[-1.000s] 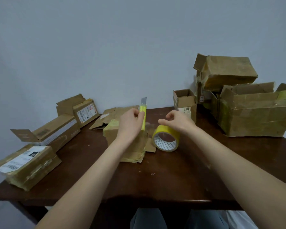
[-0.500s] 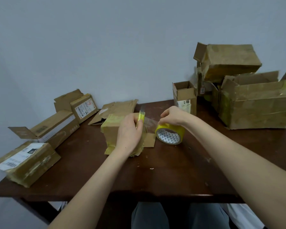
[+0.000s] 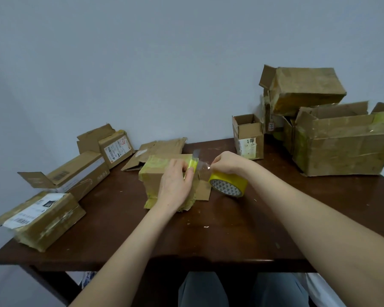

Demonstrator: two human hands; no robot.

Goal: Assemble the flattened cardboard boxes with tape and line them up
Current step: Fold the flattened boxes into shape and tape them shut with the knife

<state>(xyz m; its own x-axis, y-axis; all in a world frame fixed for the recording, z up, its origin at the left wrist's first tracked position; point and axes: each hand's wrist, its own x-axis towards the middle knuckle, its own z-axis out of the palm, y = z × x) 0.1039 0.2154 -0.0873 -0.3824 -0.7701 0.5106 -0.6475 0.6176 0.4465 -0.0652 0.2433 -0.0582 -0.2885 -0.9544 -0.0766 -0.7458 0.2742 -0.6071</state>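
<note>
Grips, with left hand [image 3: 175, 185] curled round it, a yellow utility knife [image 3: 192, 163], blade pointing up, above the taped cardboard box [image 3: 156, 176] at the middle of the wooden table [image 3: 208, 240]. Pinches, with right hand [image 3: 227, 162], a clear tape strip [image 3: 203, 169] drawn from the yellow tape roll [image 3: 230, 185], standing on edge just right of that box. Leaves 3 more boxes [image 3: 75, 173] along the left edge and stacked open boxes [image 3: 341, 147] at far right.

The person's left arm [image 3: 129, 247] and right arm [image 3: 308, 218] are bare as far up as can be seen. The left hand [image 3: 175, 185] and right hand [image 3: 227, 162] are bare too. The legs wear grey trousers [image 3: 202, 291] of plain, smooth cloth.
</note>
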